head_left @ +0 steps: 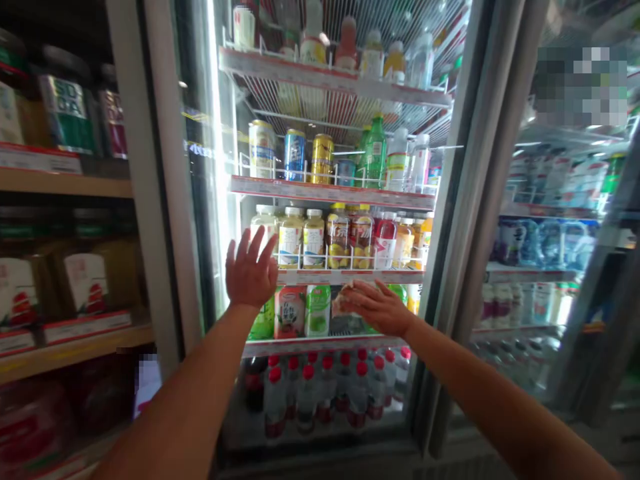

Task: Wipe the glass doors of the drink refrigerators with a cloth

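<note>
My left hand (pixel 250 270) is raised in front of the lit drinks fridge, fingers spread and holding nothing, level with the shelf of yellow-capped bottles (pixel 303 237). My right hand (pixel 375 307) reaches flat toward the shelf below, fingers stretched out over a pinkish packaged drink (pixel 345 300). Beside it stand a pink-and-green carton (pixel 289 310) and a green-labelled bottle (pixel 318 310). Whether the right hand touches the pack is unclear.
The fridge shelves hold cans (pixel 295 155), green bottles (pixel 374 150) and red-capped water bottles (pixel 325 390) at the bottom. The glass door (pixel 545 200) stands open at the right. Wooden shelves (pixel 65 183) of jars and boxes line the left.
</note>
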{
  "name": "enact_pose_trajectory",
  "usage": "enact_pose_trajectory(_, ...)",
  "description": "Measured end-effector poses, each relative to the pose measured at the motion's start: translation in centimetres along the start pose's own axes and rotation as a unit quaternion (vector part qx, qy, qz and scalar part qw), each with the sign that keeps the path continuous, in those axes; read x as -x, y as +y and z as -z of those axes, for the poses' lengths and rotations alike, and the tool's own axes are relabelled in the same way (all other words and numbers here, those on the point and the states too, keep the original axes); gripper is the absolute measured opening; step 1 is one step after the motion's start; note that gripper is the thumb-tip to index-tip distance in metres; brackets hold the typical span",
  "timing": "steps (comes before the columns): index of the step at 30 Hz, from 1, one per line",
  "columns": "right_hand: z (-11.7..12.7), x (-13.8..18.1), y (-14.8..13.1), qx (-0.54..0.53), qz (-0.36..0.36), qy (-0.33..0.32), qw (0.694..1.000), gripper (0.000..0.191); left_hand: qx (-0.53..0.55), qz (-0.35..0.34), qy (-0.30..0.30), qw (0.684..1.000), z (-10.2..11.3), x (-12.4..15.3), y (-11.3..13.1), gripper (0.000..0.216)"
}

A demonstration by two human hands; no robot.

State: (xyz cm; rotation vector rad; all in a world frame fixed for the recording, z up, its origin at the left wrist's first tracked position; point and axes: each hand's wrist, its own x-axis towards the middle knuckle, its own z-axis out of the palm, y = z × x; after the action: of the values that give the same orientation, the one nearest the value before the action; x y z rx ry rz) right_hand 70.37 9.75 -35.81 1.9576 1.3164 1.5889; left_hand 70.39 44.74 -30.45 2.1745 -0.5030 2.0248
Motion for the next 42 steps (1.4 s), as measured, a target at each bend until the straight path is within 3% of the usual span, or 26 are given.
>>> enact_pose_trajectory(2, 0.7, -0.5, 1.8, 0.022, -0.124, 0.035, 0.991, 0.059, -0.01, -0.005, 0.003, 1.0, 0.0, 0.0, 0.0, 0.057)
enact_pose_trajectory(4, 0.7, -0.9, 2.9, 0.051, -0.28, 0.125, 0.95, 0.062, -0.022, -0.011, 0.006, 1.0, -0.1, -0.1, 0.0, 0.057)
enact_pose_trajectory(6, 0.3, -0.5, 2.5, 0.063, -0.343, 0.187, 0.918, 0.065, -0.028, -0.012, 0.006, 1.0, 0.0, -0.1, 0.0, 0.057)
enact_pose_trajectory(8, -0.1, 0.8, 1.2, 0.058, -0.286, 0.155, 0.944, 0.067, -0.033, -0.013, 0.002, 0.999, 0.0, -0.2, 0.1, 0.057)
enact_pose_trajectory(10, 0.0, 2.3, 0.5, 0.042, -0.173, 0.06, 0.982, 0.066, -0.035, -0.012, -0.001, 0.999, 0.0, -0.2, 0.1, 0.057)
enact_pose_trajectory(12, 0.8, 3.4, 1.3, 0.038, -0.136, 0.01, 0.99, 0.064, -0.033, -0.01, -0.003, 0.999, 0.0, -0.2, 0.1, 0.058)
enact_pose_trajectory(14, 1.6, 3.8, 3.2, 0.055, -0.221, 0.045, 0.973, 0.061, -0.026, -0.008, -0.003, 1.0, 0.0, -0.2, 0.1, 0.058)
enact_pose_trajectory(16, 1.9, 4.0, 4.8, 0.07, -0.335, 0.13, 0.931, 0.06, -0.017, -0.005, -0.002, 1.0, 0.0, -0.2, 0.0, 0.059)
enact_pose_trajectory(18, 1.5, 4.6, 4.6, 0.065, -0.398, 0.196, 0.894, 0.06, -0.009, -0.001, -0.005, 1.0, 0.0, -0.2, 0.0, 0.06)
enact_pose_trajectory(20, 0.8, 5.7, 2.8, 0.046, -0.397, 0.203, 0.894, 0.063, -0.007, 0.003, -0.008, 1.0, -0.1, -0.1, 0.0, 0.06)
enact_pose_trajectory(22, 0.3, 6.8, 0.9, 0.027, -0.356, 0.154, 0.921, 0.067, -0.015, 0.0, -0.005, 1.0, -0.1, -0.1, 0.0, 0.059)
enact_pose_trajectory(24, 0.4, 7.2, 0.7, 0.019, -0.32, 0.111, 0.941, 0.069, -0.022, -0.003, -0.002, 1.0, -0.1, -0.2, 0.0, 0.057)
enact_pose_trajectory(26, 1.0, 6.2, 2.8, 0.034, -0.328, 0.123, 0.936, 0.065, -0.023, -0.006, 0.001, 1.0, -0.1, -0.2, 0.0, 0.057)
enact_pose_trajectory(29, 1.7, 2.9, 6.7, 0.062, -0.391, 0.208, 0.894, 0.058, -0.018, -0.007, 0.002, 1.0, 0.0, -0.2, 0.0, 0.059)
enact_pose_trajectory(31, 1.5, 0.9, 7.2, 0.07, -0.412, 0.243, 0.875, 0.058, -0.022, -0.013, 0.006, 1.0, 0.0, -0.2, 0.1, 0.06)
enact_pose_trajectory(33, 0.9, -0.1, 5.3, 0.058, -0.381, 0.229, 0.894, 0.061, -0.028, -0.021, 0.015, 0.999, 0.1, -0.2, 0.1, 0.061)
enact_pose_trajectory(37, 0.0, -0.8, 0.9, -0.005, -0.237, 0.094, 0.967, 0.065, -0.037, -0.032, 0.022, 0.999, 0.1, -0.2, 0.0, 0.063)
enact_pose_trajectory(39, 0.3, -2.2, 1.7, -0.006, -0.235, 0.089, 0.968, 0.063, -0.036, -0.035, 0.029, 0.998, 0.0, -0.1, -0.1, 0.064)
enact_pose_trajectory(42, 0.8, -5.7, 5.4, 0.034, -0.321, 0.193, 0.927, 0.062, -0.03, -0.035, 0.033, 0.998, 0.0, -0.1, -0.1, 0.067)
